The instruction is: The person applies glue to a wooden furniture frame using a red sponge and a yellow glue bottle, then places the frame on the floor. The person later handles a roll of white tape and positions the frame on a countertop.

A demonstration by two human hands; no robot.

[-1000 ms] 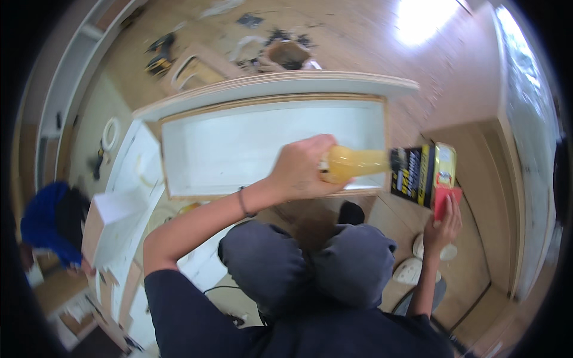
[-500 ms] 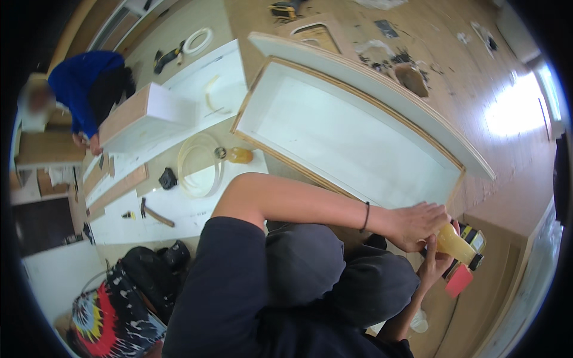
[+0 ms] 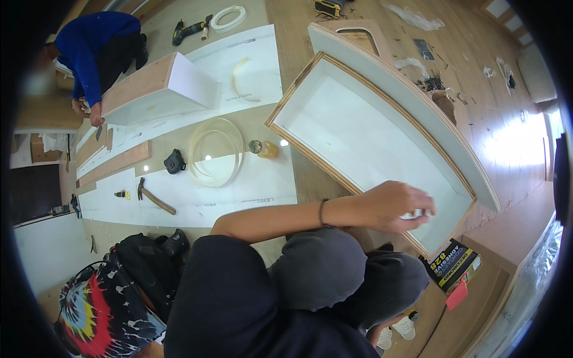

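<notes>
My left hand [image 3: 397, 207], with a dark band on its wrist, reaches over the near right end of a shallow white-lined wooden box [image 3: 364, 137]. Its fingers are curled and a little blurred; a whitish patch shows between them, and I cannot make out what they hold. Of my right arm only a bit of forearm [image 3: 375, 335] shows below my knees; the hand is hidden. A small black cap-like piece [image 3: 413, 315] appears beside my right knee. Near the box's corner stands a black and yellow carton [image 3: 450, 265] with a red card [image 3: 457, 296] against it.
A claw hammer [image 3: 156, 198], a black tape measure [image 3: 174, 161], coiled edging strip [image 3: 197, 173] and a jar of amber liquid [image 3: 264, 149] lie on white sheets to the left. A co-worker in blue [image 3: 98, 48] bends over a box at far left. A patterned bag [image 3: 89, 310] lies lower left.
My left hand has left the amber bottle and moved left over the box. The bottle and my right hand have dropped out of sight at the carton. The view has shifted.
</notes>
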